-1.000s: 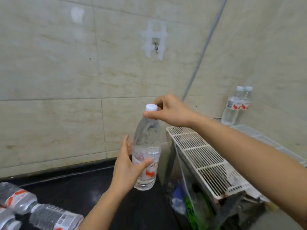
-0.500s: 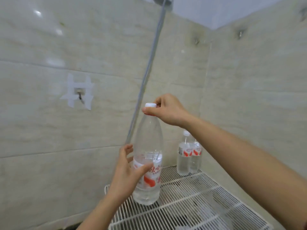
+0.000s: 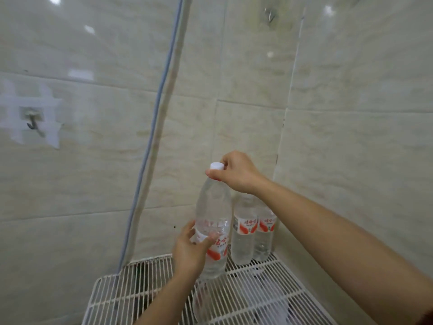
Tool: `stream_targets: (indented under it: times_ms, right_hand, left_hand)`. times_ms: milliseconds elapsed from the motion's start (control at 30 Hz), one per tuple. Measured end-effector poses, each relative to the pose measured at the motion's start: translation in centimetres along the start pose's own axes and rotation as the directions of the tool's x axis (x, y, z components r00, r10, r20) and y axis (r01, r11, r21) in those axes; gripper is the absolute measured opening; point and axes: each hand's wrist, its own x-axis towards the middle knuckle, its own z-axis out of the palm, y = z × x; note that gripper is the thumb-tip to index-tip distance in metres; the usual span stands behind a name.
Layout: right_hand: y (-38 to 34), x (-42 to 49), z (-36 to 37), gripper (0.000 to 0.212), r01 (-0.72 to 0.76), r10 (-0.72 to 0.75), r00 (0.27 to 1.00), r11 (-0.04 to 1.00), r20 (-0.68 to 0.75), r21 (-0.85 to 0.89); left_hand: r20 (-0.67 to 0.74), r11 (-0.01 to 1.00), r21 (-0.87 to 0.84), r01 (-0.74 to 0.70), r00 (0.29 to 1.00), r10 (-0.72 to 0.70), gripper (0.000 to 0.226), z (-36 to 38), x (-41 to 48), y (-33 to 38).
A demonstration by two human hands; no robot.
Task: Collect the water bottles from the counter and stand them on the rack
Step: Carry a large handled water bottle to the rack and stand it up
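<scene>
I hold a clear water bottle (image 3: pixel 213 207) with a white cap and a red-and-white label upright over the white wire rack (image 3: pixel 253 294). My right hand (image 3: pixel 236 172) pinches its neck just under the cap. My left hand (image 3: pixel 189 249) grips its lower body at the label. Its base sits at about the level of the rack wires; I cannot tell whether it touches them. Two more water bottles (image 3: pixel 243 228) (image 3: pixel 266 231) stand upright on the rack in the wall corner, right behind the held one.
Tiled walls close the rack in at the back and right. A grey pipe (image 3: pixel 154 137) runs down the wall to the rack's left rear. A wall hook (image 3: pixel 32 120) sits at the far left. Something pale shows through the wires below.
The bottle has travelled with both hands from over the rack's front towards the back corner, close to the two standing bottles. My view has turned right and moved nearer.
</scene>
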Motion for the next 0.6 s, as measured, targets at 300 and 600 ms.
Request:
stream_targets:
  times_ms: [300,600]
  right_hand:
    - [3.4,2.5,-0.1,0.051,-0.064,0.063,0.998,0.996,0.015,0.069]
    - [5.0,4.3,-1.3,0.033,-0.032,0.008,0.986,0.989,0.165,0.145]
  left_hand:
    - [0.111,0.999,-0.004,-0.033,0.993,0.033,0.048,2.3,2.6,-0.3]
    - [0.188,0.986,0.117,-0.121,0.977,0.097,0.074,2.6,3.0,-2.4]
